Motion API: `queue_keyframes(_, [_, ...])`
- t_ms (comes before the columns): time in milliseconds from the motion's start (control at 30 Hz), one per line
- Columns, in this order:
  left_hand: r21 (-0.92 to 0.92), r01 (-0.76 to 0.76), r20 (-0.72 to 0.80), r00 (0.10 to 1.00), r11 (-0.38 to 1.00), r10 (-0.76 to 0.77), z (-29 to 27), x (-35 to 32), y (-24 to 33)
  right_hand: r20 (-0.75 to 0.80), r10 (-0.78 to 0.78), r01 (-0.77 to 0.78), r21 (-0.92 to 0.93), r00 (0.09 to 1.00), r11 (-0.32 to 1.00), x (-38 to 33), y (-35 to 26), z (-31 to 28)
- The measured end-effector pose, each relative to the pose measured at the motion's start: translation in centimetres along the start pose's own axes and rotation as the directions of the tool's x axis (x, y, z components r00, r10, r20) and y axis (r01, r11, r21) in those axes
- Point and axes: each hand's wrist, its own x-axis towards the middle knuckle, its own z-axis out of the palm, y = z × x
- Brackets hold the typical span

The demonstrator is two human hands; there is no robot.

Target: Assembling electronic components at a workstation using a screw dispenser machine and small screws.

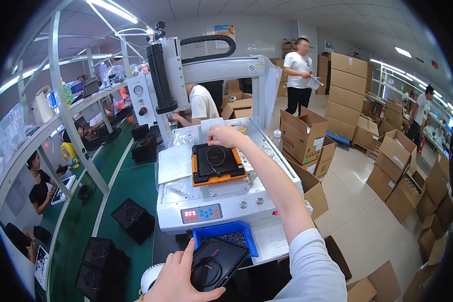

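My right hand (pixel 225 136) reaches over the machine's bed, its fingers bent together at the far edge of a black plastic panel (pixel 230 162). A thin cable loop lies on this panel beside the fingertips; what they pinch is hidden. The panel sits in an orange and black fixture (pixel 220 179). Close to me, my left hand (pixel 175 279) grips another black panel (pixel 232 251) by its sides, thumb at the near edge. That one carries a coiled black cable with a small red end and is tilted over a blue bin (pixel 251 240) of small metal parts.
The white benchtop machine (pixel 259 95) has a black cylinder (pixel 161 75) above the bed and a control panel (pixel 201 213) in front. Stacked black panels (pixel 133 219) rest on the green conveyor (pixel 113 189) at left. Open cartons (pixel 302 133) crowd the right; people stand beyond.
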Motion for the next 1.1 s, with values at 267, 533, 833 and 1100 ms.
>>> queue_keyframes(267, [-0.003,-0.034,-0.019,0.999,0.999,0.034,0.3,-0.1,-0.8,0.039,0.092,-0.095,0.075,0.995,0.993,-0.9,-1.1,-0.6])
queue_keyframes(533, [-0.044,-0.091,-0.074,0.993,0.995,0.088,0.8,0.1,-2.1,-0.370,0.091,-0.100,-0.005,0.925,0.995,-9.4,-5.3,-5.2])
queue_keyframes(833, [-0.099,-0.136,-0.088,0.988,0.986,0.127,1.6,0.5,-1.2,-0.514,0.427,-0.446,0.094,0.744,0.890,-31.0,-9.7,-3.8])
queue_keyframes(1100, [-0.127,-0.171,-0.041,0.985,0.977,0.167,2.9,1.1,0.5,-0.456,0.376,-0.414,0.019,0.807,0.910,-32.9,-11.9,-2.2])
